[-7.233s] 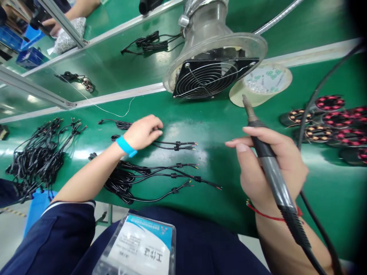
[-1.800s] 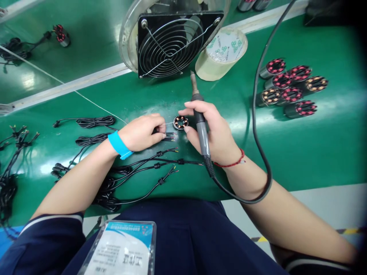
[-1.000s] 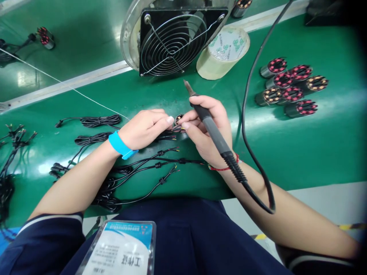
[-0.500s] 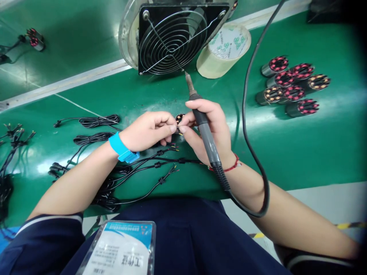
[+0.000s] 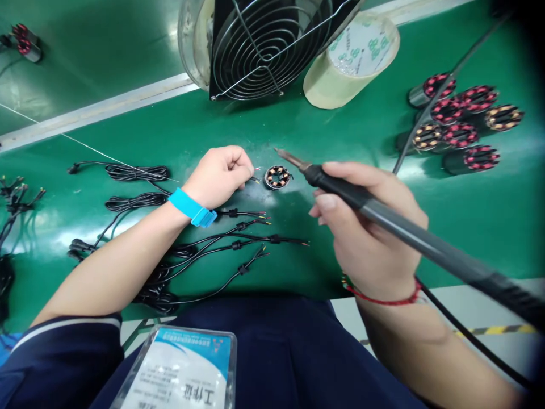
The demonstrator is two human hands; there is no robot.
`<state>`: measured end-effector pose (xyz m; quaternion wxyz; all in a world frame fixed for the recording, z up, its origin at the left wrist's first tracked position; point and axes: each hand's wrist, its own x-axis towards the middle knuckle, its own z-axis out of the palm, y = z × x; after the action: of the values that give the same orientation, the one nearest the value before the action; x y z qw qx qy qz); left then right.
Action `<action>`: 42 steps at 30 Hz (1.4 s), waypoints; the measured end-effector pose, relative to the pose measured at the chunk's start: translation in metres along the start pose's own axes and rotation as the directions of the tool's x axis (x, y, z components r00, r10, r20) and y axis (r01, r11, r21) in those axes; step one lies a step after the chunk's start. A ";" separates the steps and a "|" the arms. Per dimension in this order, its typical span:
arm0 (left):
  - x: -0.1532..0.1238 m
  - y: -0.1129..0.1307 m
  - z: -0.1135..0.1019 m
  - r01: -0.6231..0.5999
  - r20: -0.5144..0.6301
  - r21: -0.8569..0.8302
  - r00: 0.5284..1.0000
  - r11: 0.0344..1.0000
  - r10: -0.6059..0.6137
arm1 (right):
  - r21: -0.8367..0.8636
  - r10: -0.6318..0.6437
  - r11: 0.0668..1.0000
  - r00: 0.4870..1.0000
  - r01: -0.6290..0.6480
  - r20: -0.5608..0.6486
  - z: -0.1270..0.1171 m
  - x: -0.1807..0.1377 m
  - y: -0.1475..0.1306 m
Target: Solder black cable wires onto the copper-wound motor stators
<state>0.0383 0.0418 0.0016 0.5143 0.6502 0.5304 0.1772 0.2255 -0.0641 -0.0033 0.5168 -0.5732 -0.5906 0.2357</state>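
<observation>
The green bench [image 5: 357, 136] carried 1 copper-wound stator [image 5: 277, 178], set apart near the middle. To the right stood 7 clustered stators [image 5: 460, 136], 5 wound in red and 2 in copper tones. A cream roll [image 5: 327, 91] sat farther back; 2 coiled black cables [image 5: 135, 200] and a cable heap [image 5: 155, 295] lay left.

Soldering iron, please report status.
Right hand holds soldering iron; tip apart from copper-wound core. Left hand pinches wire ends. Nothing visible between tip and core.
</observation>
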 end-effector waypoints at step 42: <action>-0.001 0.007 0.003 0.059 -0.039 -0.001 0.997 0.998 -0.059 | -0.060 -0.061 0.997 0.992 0.054 -0.114 0.014 -0.017 0.020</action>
<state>0.0441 0.0400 0.0064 0.5087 0.6307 0.5594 0.1747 0.2181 -0.0710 -0.0315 0.5403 -0.5830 -0.5824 0.1703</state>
